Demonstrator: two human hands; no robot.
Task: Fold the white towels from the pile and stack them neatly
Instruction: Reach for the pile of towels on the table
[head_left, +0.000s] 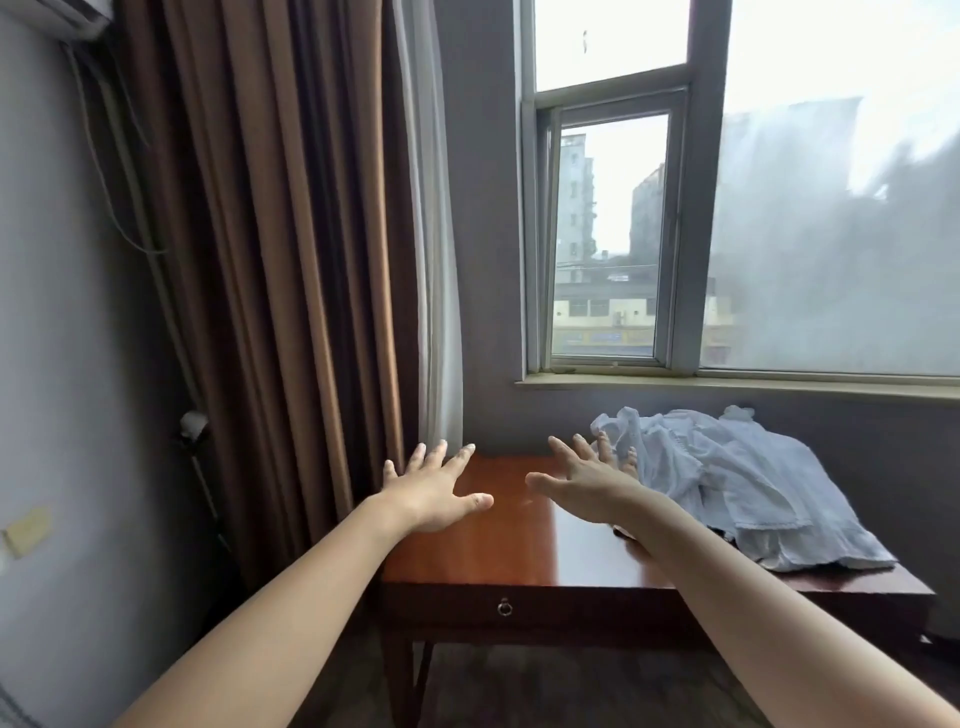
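A loose pile of white towels (727, 483) lies crumpled on the right half of a reddish wooden table (498, 540). My left hand (431, 488) is stretched out flat over the table's left edge, fingers spread, holding nothing. My right hand (587, 483) is also stretched forward with straight spread fingers, above the middle of the table, its fingertips close to the left edge of the towel pile. I cannot tell whether the fingertips touch the cloth.
The table has a drawer with a ring pull (504, 607) in front. Brown curtains (270, 260) hang at the left, a window sill (727, 387) runs behind the table, and a grey wall stands at the far left.
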